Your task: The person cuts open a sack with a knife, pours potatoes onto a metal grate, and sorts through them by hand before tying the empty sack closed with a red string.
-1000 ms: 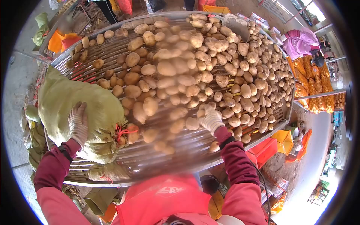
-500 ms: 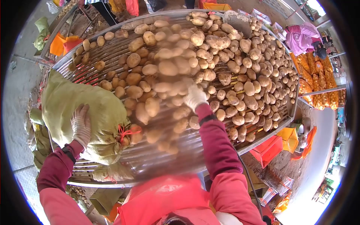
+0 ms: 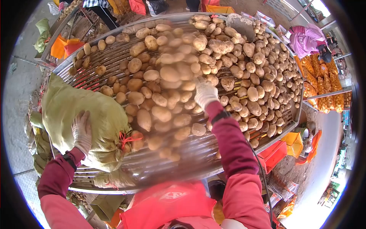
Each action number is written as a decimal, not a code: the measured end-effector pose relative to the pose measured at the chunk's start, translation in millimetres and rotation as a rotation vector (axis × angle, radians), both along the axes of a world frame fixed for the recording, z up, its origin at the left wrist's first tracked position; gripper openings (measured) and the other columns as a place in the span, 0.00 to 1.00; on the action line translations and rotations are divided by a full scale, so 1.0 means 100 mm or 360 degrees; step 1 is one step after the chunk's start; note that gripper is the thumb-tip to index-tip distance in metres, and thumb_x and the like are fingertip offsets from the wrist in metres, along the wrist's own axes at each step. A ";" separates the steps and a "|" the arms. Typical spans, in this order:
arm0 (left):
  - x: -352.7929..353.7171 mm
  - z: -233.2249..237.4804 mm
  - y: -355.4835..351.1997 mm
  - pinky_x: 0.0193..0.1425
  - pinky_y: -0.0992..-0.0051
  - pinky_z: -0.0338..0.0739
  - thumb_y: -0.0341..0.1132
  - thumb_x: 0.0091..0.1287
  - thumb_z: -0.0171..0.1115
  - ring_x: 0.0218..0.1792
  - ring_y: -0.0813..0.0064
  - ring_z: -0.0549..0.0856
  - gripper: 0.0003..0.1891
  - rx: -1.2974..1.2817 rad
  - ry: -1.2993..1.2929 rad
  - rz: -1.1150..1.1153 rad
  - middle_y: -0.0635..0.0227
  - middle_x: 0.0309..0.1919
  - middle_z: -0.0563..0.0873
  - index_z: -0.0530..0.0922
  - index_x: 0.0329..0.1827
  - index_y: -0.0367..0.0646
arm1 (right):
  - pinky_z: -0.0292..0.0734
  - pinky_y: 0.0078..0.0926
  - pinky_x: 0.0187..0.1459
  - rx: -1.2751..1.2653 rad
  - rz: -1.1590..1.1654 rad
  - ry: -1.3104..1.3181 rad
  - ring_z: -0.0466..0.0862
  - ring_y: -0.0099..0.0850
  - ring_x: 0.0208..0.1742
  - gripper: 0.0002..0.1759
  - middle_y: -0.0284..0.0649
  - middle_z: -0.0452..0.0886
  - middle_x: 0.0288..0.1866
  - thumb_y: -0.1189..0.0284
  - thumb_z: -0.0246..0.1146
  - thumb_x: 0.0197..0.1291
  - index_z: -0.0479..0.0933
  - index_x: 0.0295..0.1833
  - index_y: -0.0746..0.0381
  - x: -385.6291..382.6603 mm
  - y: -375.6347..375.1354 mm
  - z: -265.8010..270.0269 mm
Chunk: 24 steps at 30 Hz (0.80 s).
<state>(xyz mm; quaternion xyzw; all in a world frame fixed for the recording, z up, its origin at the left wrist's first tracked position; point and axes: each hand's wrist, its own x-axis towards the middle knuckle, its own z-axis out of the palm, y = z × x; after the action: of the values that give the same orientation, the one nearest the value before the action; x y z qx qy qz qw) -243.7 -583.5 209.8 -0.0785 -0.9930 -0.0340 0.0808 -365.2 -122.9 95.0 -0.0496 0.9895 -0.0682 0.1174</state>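
My left hand (image 3: 81,129), in a pale knit glove, lies flat with its fingers stretched out on a full green woven sack (image 3: 85,107). A red tie (image 3: 129,139) gathers the sack's mouth, with a potato beside it. My right hand (image 3: 206,94), also gloved, is in the middle of the table among many loose potatoes (image 3: 252,93). Its fingertips point to the far side and touch or nearly touch potatoes there. A smeared patch in the picture blurs this area, so whether the fingers hold a potato does not show.
The potatoes lie on a slatted table (image 3: 183,162) with a metal rim (image 3: 126,188). A grey scoop-like piece (image 3: 241,26) rests at the far edge. Red (image 3: 273,155) and yellow (image 3: 292,143) containers stand to the right, near filled orange net bags (image 3: 322,82). A dark cable (image 3: 263,171) hangs by my right arm.
My right hand has moved to the right and slightly toward the far side. Some potatoes left of it have shifted. My left hand stays on the sack.
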 end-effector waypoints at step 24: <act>-0.01 -0.02 -0.02 0.65 0.58 0.67 0.24 0.61 0.56 0.59 0.52 0.75 0.21 0.0012 0.0029 0.0036 0.54 0.58 0.77 0.76 0.59 0.45 | 0.73 0.33 0.56 0.0359 0.0472 -0.0536 0.81 0.34 0.54 0.23 0.40 0.85 0.49 0.63 0.63 0.55 0.75 0.57 0.56 -0.24 0.49 -1.08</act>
<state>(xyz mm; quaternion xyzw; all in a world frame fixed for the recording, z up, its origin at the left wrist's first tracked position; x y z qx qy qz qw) -244.4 -585.5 207.8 -0.0672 -0.9930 -0.0361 0.0905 -388.8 -74.2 -13.3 -0.1689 0.9392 0.0534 0.2941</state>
